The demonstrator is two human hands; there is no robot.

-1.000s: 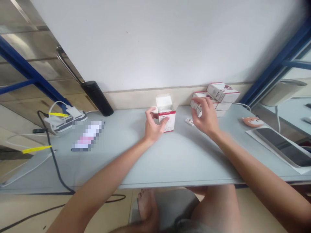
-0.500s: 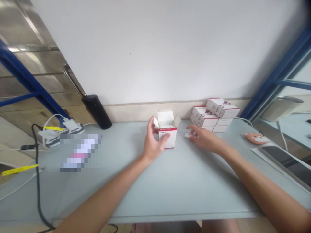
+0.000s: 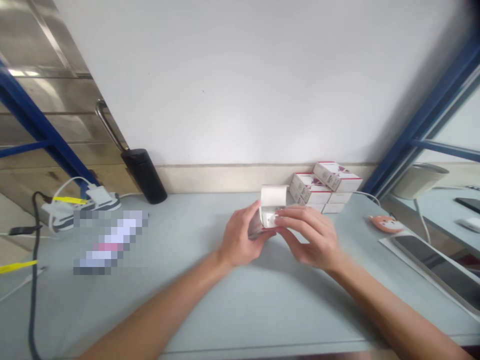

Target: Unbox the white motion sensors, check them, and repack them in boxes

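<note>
- Now the left hand [image 3: 238, 237] and the right hand [image 3: 309, 236] close together on a small white carton [image 3: 273, 206], fingers holding it from both sides, with narrow grip.
- Carton with open flap stays just left of the stacked white cartons [image 3: 321, 187].

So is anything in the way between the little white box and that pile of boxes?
Only the right hand: its fingers lie across the side of the white box that faces the pile of boxes. No other thing shows between them.
</note>
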